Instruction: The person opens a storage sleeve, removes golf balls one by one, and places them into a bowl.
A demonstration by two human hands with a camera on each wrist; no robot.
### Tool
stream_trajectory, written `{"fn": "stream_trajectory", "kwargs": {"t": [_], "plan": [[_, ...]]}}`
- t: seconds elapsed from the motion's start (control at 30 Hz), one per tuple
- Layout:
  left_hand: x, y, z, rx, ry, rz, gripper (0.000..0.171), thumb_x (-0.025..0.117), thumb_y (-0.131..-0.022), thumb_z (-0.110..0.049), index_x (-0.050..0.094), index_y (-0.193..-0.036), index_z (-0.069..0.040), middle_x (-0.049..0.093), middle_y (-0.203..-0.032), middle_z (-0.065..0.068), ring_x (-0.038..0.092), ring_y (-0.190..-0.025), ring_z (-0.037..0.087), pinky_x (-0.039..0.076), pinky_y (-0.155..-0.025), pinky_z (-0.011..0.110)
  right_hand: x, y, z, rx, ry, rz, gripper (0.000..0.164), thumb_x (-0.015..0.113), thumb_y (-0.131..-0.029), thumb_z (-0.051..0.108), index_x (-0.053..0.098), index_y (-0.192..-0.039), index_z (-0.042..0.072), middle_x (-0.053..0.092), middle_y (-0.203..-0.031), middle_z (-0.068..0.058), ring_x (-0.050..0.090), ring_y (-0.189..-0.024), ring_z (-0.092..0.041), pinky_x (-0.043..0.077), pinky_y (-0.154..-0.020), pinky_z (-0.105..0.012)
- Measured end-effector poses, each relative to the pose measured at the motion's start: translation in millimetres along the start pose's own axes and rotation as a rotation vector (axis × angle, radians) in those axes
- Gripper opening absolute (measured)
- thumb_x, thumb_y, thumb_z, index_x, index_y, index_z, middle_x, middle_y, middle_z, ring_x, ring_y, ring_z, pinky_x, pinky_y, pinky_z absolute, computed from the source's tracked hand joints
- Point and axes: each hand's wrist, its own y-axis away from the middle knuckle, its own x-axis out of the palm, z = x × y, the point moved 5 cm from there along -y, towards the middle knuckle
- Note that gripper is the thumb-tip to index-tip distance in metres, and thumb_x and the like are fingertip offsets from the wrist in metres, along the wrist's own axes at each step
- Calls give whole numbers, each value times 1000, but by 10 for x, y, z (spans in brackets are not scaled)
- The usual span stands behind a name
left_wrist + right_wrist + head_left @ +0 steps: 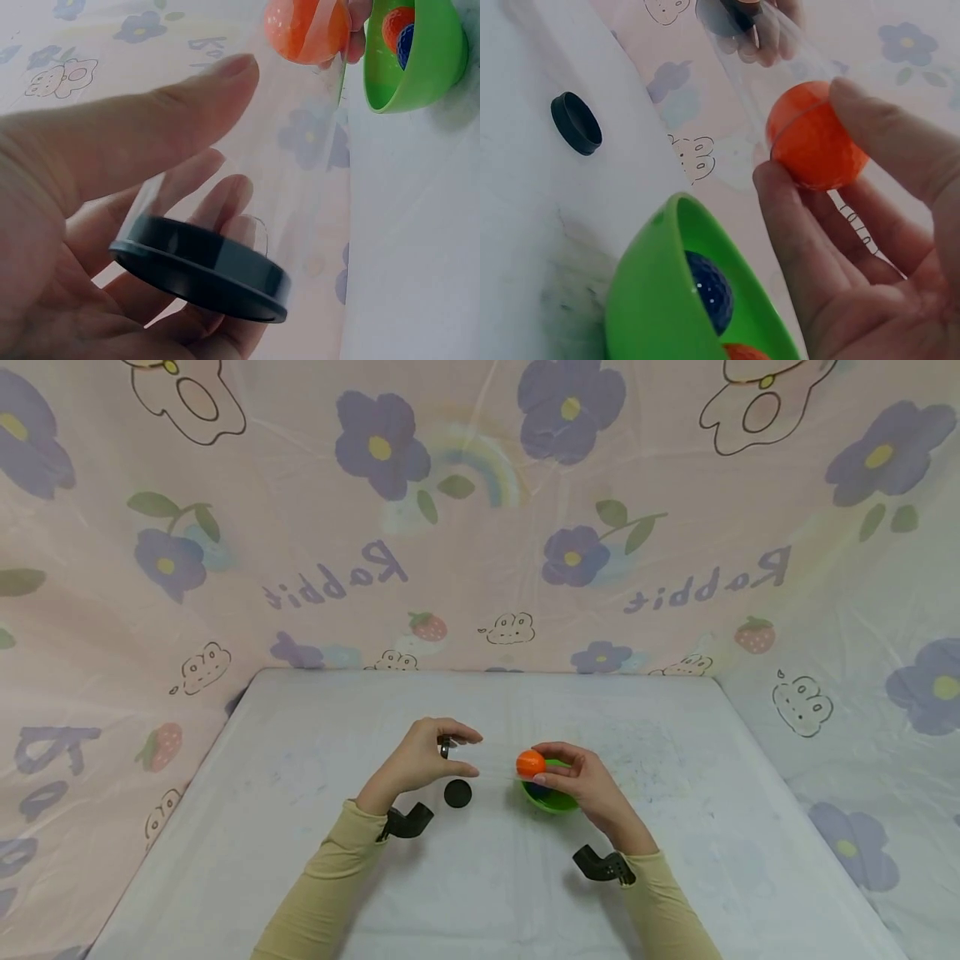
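Observation:
My left hand (pixel 422 758) holds a clear plastic tube (pixel 495 760) around its left end, thumb on one side and fingers on the other. A black end cap (pixel 201 270) closes that end, as the left wrist view shows. At the tube's other end, my right hand (pixel 585 783) pinches an orange golf ball (pixel 814 139) between thumb and fingers. The ball sits at the mouth, with the rim's line crossing it, partly inside. Just under the right hand stands a green bowl (pixel 557 805), holding a blue golf ball (pixel 711 291) and another orange golf ball (pixel 397 28).
A loose black cap (pixel 457 793) lies on the white-covered table (pixel 480 877), between the hands and nearer the left one. Patterned cloth (pixel 480 527) hangs behind the table and along both sides. Each wrist carries a black camera mount (pixel 411 820).

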Motion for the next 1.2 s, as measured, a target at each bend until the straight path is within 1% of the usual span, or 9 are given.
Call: {"fn": "stream_trajectory", "kwargs": {"t": [0.23, 0.43, 0.57, 0.67, 0.83, 0.97, 1.07, 1.2], "plan": [[-27, 21, 22, -19, 79, -12, 43, 87, -70, -18, 71, -109, -14, 67, -106, -3, 60, -97, 16, 51, -83, 31, -37, 21, 57, 17, 54, -14, 51, 76, -83, 15, 56, -128, 0, 59, -125, -17, 62, -109, -26, 49, -90, -32], [-76, 35, 57, -25, 78, -43, 42, 87, -69, -19, 71, -108, -13, 68, -105, -2, 60, -96, 17, 50, -81, 35, -110, 28, 104, 8, 84, -24, 49, 75, -84, 15, 58, -127, 3, 61, -123, -16, 62, -109, -26, 49, -90, -32], [-90, 52, 126, -48, 69, -52, 42, 87, -70, -20, 71, -109, -14, 68, -107, -4, 59, -99, 16, 49, -83, 33, -160, 42, 121, 18, 108, -24, 50, 76, -83, 18, 58, -127, 4, 61, -123, -14, 62, -109, -25, 48, -91, -31], [-98, 65, 188, -62, 86, -57, 42, 86, -71, -21, 71, -109, -15, 67, -108, -4, 59, -101, 16, 50, -85, 34, -198, 55, 136, 17, 125, -19, 51, 76, -83, 19, 57, -128, 4, 61, -124, -15, 61, -110, -24, 48, -91, -30], [-111, 87, 286, -77, 139, -68, 43, 86, -71, -21, 70, -110, -14, 67, -108, -2, 59, -103, 18, 48, -89, 45, -266, 83, 155, 10, 141, -15, 52, 76, -84, 18, 56, -129, 3, 59, -126, -15, 61, -111, -24, 48, -91, -30], [-110, 102, 352, -99, 163, -72, 43, 86, -71, -22, 70, -110, -13, 67, -109, -1, 59, -103, 19, 46, -91, 49, -314, 104, 152, 2, 193, -6, 51, 75, -84, 19, 57, -128, 3, 58, -126, -15, 62, -109, -23, 49, -89, -30], [-109, 115, 386, -111, 169, -73, 44, 86, -71, -22, 70, -110, -13, 67, -110, 1, 59, -103, 20, 46, -91, 48, -339, 120, 141, -8, 237, 11, 49, 75, -85, 18, 57, -127, 1, 58, -125, -16, 63, -106, -23, 50, -87, -30], [-109, 131, 406, -122, 174, -77, 43, 86, -72, -21, 70, -111, -12, 67, -110, 2, 60, -102, 21, 48, -90, 43, -358, 144, 107, 6, 271, 37, 47, 74, -85, 15, 57, -126, -1, 60, -121, -18, 63, -103, -24, 52, -84, -31]]}}
